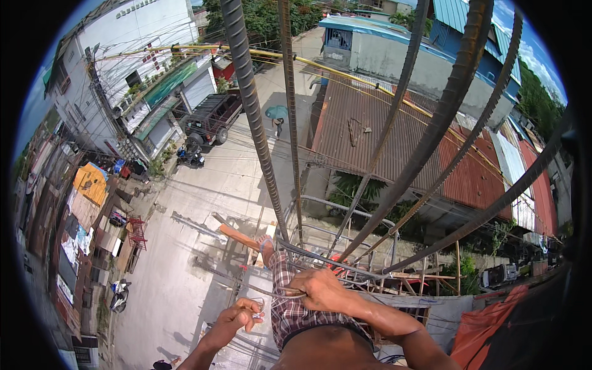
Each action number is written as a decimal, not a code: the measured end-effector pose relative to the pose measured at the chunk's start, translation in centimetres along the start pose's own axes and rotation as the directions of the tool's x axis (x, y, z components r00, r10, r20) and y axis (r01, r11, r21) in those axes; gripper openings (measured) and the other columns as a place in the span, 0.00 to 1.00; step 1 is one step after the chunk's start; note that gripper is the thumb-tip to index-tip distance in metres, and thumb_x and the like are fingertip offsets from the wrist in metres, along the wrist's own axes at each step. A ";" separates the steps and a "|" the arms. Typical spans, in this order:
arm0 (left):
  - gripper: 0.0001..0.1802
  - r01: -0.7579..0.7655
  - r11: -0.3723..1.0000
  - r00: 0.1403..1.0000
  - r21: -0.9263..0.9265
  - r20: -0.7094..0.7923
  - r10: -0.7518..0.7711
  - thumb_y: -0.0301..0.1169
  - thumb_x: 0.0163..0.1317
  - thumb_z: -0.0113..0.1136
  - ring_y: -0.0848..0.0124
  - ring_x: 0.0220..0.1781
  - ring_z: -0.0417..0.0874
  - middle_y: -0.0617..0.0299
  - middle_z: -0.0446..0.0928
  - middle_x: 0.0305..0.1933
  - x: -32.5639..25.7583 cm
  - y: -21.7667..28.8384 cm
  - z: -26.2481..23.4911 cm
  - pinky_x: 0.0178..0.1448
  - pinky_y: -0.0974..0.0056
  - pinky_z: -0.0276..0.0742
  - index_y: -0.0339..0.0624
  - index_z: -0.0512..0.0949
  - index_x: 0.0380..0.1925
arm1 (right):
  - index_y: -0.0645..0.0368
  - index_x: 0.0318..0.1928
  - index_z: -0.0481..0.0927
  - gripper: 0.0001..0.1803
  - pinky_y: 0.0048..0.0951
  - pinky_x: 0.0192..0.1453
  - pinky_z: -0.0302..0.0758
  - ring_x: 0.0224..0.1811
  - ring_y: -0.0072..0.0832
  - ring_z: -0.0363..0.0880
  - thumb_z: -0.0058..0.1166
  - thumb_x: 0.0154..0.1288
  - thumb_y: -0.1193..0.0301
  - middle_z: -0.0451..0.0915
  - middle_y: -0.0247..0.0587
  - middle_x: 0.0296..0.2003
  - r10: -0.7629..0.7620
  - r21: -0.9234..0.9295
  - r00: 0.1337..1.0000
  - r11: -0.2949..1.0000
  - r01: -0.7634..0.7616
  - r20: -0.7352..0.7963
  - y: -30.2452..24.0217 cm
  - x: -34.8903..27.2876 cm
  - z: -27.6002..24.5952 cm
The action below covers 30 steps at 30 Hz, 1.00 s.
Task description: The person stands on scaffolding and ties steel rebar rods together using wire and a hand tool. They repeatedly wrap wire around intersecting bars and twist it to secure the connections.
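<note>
Steel bar [292,297]: at 6 o'clock from mid-view, bent, crossing in front of the plaid shorts [308,320]. Wrapped tightly in the right hand [317,290], gripped from above, perhaps for a firm hold close to the body; partly hidden under the knuckles. At 7 o'clock, near the bar: left hand [243,313], narrowed to a pinch on a thin pale piece [258,315], too small to identify, likely held by the fingertips for fine control. From 11 to 3 o'clock: tall ribbed uprights [248,92], drawing together lower down, probably fixed there, with neither hand on them. Also at 7 o'clock, closer to mid-view: foot [266,248] near an orange-brown plank [239,237], seemingly set for balance. Far below, at 10 o'clock: dark parked car [213,120]. At 2 o'clock: rusty corrugated roof [382,157].
</note>
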<state>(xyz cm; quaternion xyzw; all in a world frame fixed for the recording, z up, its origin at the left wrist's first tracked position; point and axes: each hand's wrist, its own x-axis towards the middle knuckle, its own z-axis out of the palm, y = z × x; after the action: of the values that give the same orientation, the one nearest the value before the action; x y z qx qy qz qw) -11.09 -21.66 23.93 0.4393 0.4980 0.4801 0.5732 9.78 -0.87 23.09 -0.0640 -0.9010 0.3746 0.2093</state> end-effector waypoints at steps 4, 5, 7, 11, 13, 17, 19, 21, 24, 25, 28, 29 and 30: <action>0.21 -0.441 0.882 0.865 -0.167 -0.339 0.369 0.47 0.71 0.49 0.65 0.53 0.74 0.53 0.69 0.53 3.7 -0.7 3.8 0.61 0.56 0.70 0.38 0.73 0.42 | 0.64 0.34 0.80 0.06 0.34 0.28 0.71 0.24 0.41 0.74 0.58 0.54 0.79 0.75 0.45 0.26 0.320 0.234 0.901 0.938 -0.257 -0.292 -2.7 -0.6 3.5; 0.22 -0.565 0.805 0.793 -0.180 -0.386 0.471 0.48 0.70 0.49 0.64 0.54 0.75 0.54 0.69 0.52 5.1 -1.3 5.9 0.62 0.56 0.70 0.38 0.71 0.45 | 0.64 0.35 0.80 0.07 0.34 0.29 0.72 0.25 0.41 0.74 0.58 0.53 0.79 0.74 0.44 0.26 0.312 0.245 0.887 0.940 -0.236 -0.341 -3.1 -0.5 4.3; 0.19 -0.512 0.858 0.662 -0.040 -0.655 0.364 0.45 0.72 0.47 0.60 0.56 0.75 0.52 0.73 0.51 8.4 -3.1 9.3 0.64 0.52 0.69 0.38 0.71 0.44 | 0.63 0.36 0.81 0.08 0.34 0.29 0.72 0.25 0.40 0.74 0.59 0.52 0.79 0.74 0.43 0.26 0.232 0.253 0.839 0.960 -0.118 -0.491 -3.4 -0.4 5.2; 0.15 -0.548 0.723 0.712 -0.422 -0.688 0.138 0.41 0.74 0.44 0.59 0.54 0.78 0.53 0.77 0.40 10.4 -8.7 11.0 0.58 0.56 0.74 0.40 0.70 0.37 | 0.63 0.43 0.80 0.14 0.32 0.30 0.74 0.26 0.38 0.77 0.61 0.54 0.79 0.76 0.41 0.28 0.160 -0.085 0.930 0.976 -0.198 -0.332 -2.1 -3.6 3.6; 0.16 -0.461 0.719 0.757 -0.520 -0.653 0.013 0.41 0.74 0.44 0.61 0.49 0.81 0.55 0.77 0.36 10.8 -11.9 9.6 0.51 0.60 0.78 0.40 0.69 0.35 | 0.63 0.47 0.80 0.18 0.32 0.31 0.76 0.28 0.39 0.78 0.62 0.54 0.78 0.79 0.42 0.31 0.184 -0.064 0.947 0.976 -0.207 -0.262 -1.6 -7.8 1.9; 0.16 0.243 0.930 0.969 0.276 -0.122 -0.217 0.39 0.74 0.47 0.76 0.23 0.72 0.65 0.72 0.26 12.7 -17.4 6.8 0.25 0.71 0.67 0.36 0.74 0.46 | 0.64 0.51 0.77 0.19 0.28 0.32 0.75 0.28 0.33 0.81 0.63 0.59 0.73 0.81 0.47 0.32 0.486 0.082 0.860 0.874 -0.479 -0.155 -3.0 -17.5 -1.0; 0.16 0.106 0.947 0.972 -0.305 -0.167 -0.163 0.37 0.72 0.50 0.78 0.22 0.68 0.66 0.71 0.26 15.7 -18.8 6.7 0.25 0.69 0.66 0.36 0.75 0.51 | 0.65 0.49 0.77 0.18 0.26 0.30 0.74 0.26 0.28 0.79 0.59 0.63 0.67 0.80 0.46 0.28 0.518 -0.001 0.835 0.850 -0.528 -0.185 -4.9 -19.2 -2.2; 0.15 -0.085 0.547 0.976 -0.833 -0.180 -0.123 0.37 0.71 0.51 0.77 0.23 0.70 0.66 0.73 0.28 19.6 -19.2 6.4 0.28 0.69 0.69 0.38 0.75 0.50 | 0.66 0.44 0.79 0.21 0.24 0.25 0.70 0.21 0.22 0.74 0.54 0.68 0.56 0.76 0.40 0.20 0.521 -0.093 0.795 0.816 -0.571 -0.310 -7.3 -18.8 -2.7; 0.14 -0.276 0.700 0.905 -0.659 -0.424 -0.042 0.36 0.73 0.49 0.75 0.24 0.71 0.63 0.76 0.31 25.5 -17.4 6.6 0.31 0.69 0.72 0.40 0.73 0.52 | 0.44 0.65 0.70 0.26 0.29 0.67 0.67 0.63 0.32 0.71 0.55 0.68 0.58 0.76 0.48 0.58 0.944 -0.168 0.305 0.282 -0.944 -0.129 -10.5 -16.5 -3.4; 0.14 -0.358 0.715 0.878 -0.601 -0.478 0.038 0.35 0.73 0.48 0.75 0.25 0.72 0.63 0.77 0.32 27.0 -16.4 6.6 0.32 0.69 0.72 0.40 0.73 0.52 | 0.51 0.60 0.72 0.22 0.26 0.52 0.66 0.49 0.27 0.71 0.55 0.68 0.59 0.75 0.44 0.45 0.863 0.034 0.427 0.452 -0.891 -0.270 -11.0 -15.8 -3.1; 0.14 -0.564 0.482 0.691 -0.671 -0.703 -0.171 0.34 0.72 0.49 0.71 0.29 0.75 0.60 0.77 0.32 30.6 -12.3 6.3 0.37 0.65 0.75 0.38 0.71 0.52 | 0.65 0.53 0.74 0.18 0.22 0.24 0.64 0.21 0.18 0.69 0.53 0.70 0.64 0.72 0.35 0.21 0.506 0.184 0.527 0.817 -0.546 -0.683 -10.1 -14.4 -1.2; 0.13 -0.620 0.517 0.585 -0.590 -0.787 -0.197 0.32 0.72 0.49 0.73 0.27 0.75 0.61 0.76 0.30 31.3 -11.1 6.2 0.34 0.66 0.73 0.37 0.71 0.51 | 0.64 0.56 0.71 0.19 0.22 0.24 0.64 0.22 0.17 0.68 0.53 0.70 0.67 0.71 0.34 0.22 0.437 0.077 0.553 0.828 -0.556 -0.710 -9.3 -14.2 -0.6; 0.12 -0.596 0.633 0.571 -0.494 -0.815 -0.099 0.31 0.72 0.49 0.73 0.25 0.73 0.61 0.75 0.29 31.6 -10.1 5.8 0.32 0.67 0.72 0.36 0.71 0.50 | 0.64 0.56 0.73 0.18 0.26 0.38 0.75 0.33 0.33 0.82 0.56 0.65 0.75 0.82 0.52 0.36 0.482 0.120 0.525 0.806 -0.580 -0.702 -9.0 -14.5 -0.4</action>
<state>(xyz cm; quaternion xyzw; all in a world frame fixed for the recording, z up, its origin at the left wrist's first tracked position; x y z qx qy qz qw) -2.84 7.87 10.03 -0.0120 0.3838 0.8599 0.3364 23.46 -10.99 24.90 -0.4864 -0.7095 0.3075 0.4068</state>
